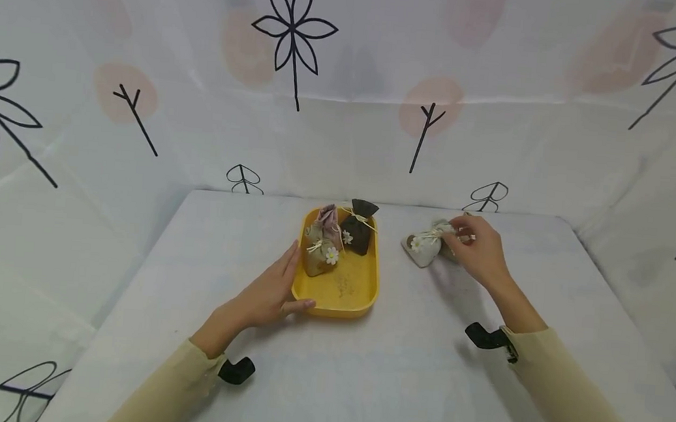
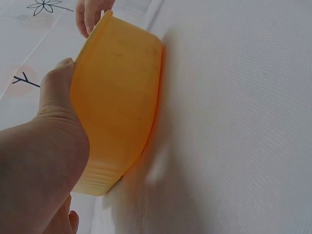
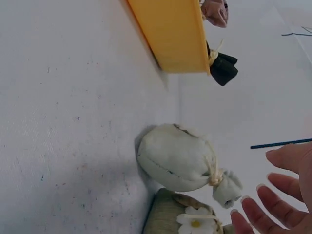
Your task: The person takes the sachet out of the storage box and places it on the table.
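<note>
**Right hand (image 1: 479,250) unclenched, fingers parted beside a white pouch (image 3: 170,156); left hand (image 1: 264,297) laid against a yellow tray (image 1: 350,287)**

The white pouch sits right of centre in the head view, tied at its neck with pale string. The right hand's fingers are spread near that neck (whether a fingertip touches it cannot be told). Just beside it, partly under the hand, is an olive pouch (image 3: 163,214) with a white daisy, at the bottom of the right wrist view.

The tray stands on the table at the middle of the head view, left of these two. The left hand holds no pouch; its straight fingers lie along the tray's left side and its thumb reaches across the near corner.

Three more pouches fill the tray's upper and left parts: a tan pouch (image 1: 318,262) with a daisy, a pink pouch (image 1: 327,218) behind it, and a dark pouch (image 1: 360,233) at the upper right, its top rising above the far rim.

Beige sleeves (image 1: 572,397) enter from the lower corners, a black piece (image 1: 236,370) at each cuff. The white table (image 1: 326,387) meets a pale backdrop (image 1: 355,140) printed with line-drawn flowers and twigs (with soft pink blotches).
</note>
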The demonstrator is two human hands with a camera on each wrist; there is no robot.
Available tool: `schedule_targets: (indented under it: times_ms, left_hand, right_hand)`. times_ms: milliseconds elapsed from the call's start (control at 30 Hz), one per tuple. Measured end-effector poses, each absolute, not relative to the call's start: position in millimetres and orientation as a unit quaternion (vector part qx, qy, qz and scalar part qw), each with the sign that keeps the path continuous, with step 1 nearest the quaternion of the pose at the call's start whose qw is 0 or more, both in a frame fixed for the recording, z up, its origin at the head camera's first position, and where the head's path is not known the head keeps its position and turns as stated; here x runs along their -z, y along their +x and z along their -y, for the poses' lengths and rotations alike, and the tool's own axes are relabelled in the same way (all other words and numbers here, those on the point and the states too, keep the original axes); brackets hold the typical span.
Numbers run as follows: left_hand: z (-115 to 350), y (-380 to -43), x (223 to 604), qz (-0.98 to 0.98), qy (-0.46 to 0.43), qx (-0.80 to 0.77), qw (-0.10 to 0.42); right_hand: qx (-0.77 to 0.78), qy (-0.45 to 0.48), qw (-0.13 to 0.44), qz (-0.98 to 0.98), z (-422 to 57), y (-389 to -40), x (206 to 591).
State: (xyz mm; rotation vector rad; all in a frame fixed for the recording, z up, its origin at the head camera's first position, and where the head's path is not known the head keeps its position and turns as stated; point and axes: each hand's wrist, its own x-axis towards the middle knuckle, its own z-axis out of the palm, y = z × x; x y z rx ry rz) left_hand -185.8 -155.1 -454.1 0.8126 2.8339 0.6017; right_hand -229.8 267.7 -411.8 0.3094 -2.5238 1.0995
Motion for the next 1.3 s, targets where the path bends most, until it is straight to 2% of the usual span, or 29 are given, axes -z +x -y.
schedule_targets:
  times_ms: [467,767,1100,1300]
  left_hand:
    - [155,-184,451,-0.941,0.265,-0.198,0.076]
    - [153,-184,450,-0.942,0.260,-0.196,0.083]
    - [154,-183,448,-0.943,0.253,-0.196,0.088]
    - [155,-184,448,-0.943,0.257,-0.195,0.083]
  right_hand:
    - [-0.407,0.153,0.156,0.887,-236,-215,401]
    - [-0.408,0.183,0.096,0.889,-198,-211,399]
    - [-0.417,0.230,0.060,0.877,-156,-216,402]
    - [-0.418,0.228,0.034,0.879,-132,-219,409]
